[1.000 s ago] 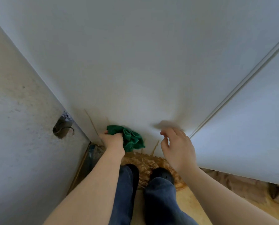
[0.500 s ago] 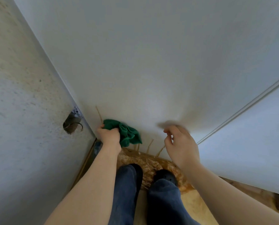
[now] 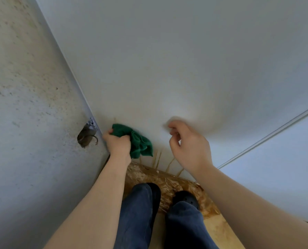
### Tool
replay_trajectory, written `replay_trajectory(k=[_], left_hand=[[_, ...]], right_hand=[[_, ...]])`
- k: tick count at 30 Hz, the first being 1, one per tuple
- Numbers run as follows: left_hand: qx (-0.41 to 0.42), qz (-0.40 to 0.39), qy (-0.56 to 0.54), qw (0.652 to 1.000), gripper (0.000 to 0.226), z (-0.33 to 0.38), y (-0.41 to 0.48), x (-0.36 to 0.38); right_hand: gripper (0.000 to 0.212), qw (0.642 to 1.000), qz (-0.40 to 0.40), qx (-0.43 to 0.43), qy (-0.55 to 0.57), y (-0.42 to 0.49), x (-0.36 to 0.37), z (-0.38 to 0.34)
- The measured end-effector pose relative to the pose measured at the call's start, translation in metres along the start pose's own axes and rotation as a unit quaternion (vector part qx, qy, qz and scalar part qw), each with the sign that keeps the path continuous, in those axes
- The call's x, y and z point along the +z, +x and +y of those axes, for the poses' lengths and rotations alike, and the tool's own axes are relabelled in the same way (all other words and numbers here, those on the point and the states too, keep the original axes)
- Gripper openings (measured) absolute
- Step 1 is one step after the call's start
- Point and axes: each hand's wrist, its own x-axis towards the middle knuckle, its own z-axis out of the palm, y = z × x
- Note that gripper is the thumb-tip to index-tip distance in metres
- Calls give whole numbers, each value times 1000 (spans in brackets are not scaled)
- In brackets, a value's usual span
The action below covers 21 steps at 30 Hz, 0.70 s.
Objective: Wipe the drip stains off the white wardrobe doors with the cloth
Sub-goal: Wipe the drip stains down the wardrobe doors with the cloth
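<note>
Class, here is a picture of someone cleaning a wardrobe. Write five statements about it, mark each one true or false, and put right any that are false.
1. The left hand grips a green cloth against the white door. True.
2. The right hand holds a spray bottle. False: it holds nothing, and its fingers are loosely curled close to the door.
3. Brown drip stains show near the door's bottom edge. True.
4. The cloth lies on the floor. False: it is held up at the door, in the left hand.
5. The person is barefoot. False: the person wears dark shoes.
</note>
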Motion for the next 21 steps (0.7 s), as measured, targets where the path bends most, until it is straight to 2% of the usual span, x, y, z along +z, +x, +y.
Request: replay_trajectory(k=[3, 5, 7, 9, 11, 14, 16, 18, 21], left_hand=[[-9, -2, 8, 1000, 44, 2, 5, -6], [49, 8, 12, 999, 43, 13, 3, -8], [133, 12, 10, 991, 45, 29, 3, -9], [170, 21, 18, 985, 46, 37, 10, -10], [129, 53, 31, 990, 44, 28, 22, -12], [-31, 60, 13, 998, 47, 4, 31, -11], [-56, 57, -12, 997, 43, -4, 33, -7], [-13, 70, -10, 997, 38, 0, 26, -3], [103, 42, -6, 994, 44, 31, 10, -6]], right_hand=[[27, 995, 83, -32, 41, 0, -6, -7], [33, 988, 112, -53, 87, 2, -7, -12], [30, 987, 102, -50, 117, 7, -8, -19], [29, 985, 107, -56, 123, 12, -5, -21], [28, 984, 124, -84, 98, 16, 0, -18], [31, 983, 130, -117, 59, 13, 6, -5], [30, 981, 128, -135, 58, 10, 10, 5], [30, 979, 126, -147, 60, 9, 12, 11], [31, 979, 134, -141, 55, 9, 15, 10]])
